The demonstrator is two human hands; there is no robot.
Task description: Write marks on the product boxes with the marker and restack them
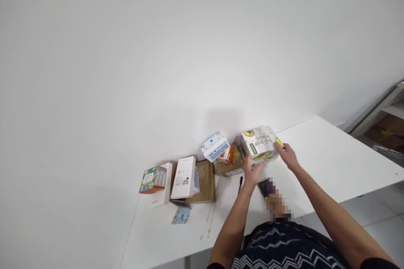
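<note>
Both my hands hold a white "Super Meal" box (259,142) with avocado pictures, tilted over the table near the wall. My left hand (252,173) grips its lower left side, and my right hand (286,155) is closed on its right end. Left of it, a brown carton (227,168) has an orange-and-white box (226,155) and a light blue-and-white box (215,146) on it. A black pen (240,184) lies below my left wrist. Beside my forearm is a dark flat object (265,189), partly blurred out.
Further left, a white box (183,177) leans on a brown carton (206,180), near a colourful box (152,180). A small blue packet (181,215) lies on the white table (328,155). Shelving (386,122) stands at the far right, and a wall rises behind.
</note>
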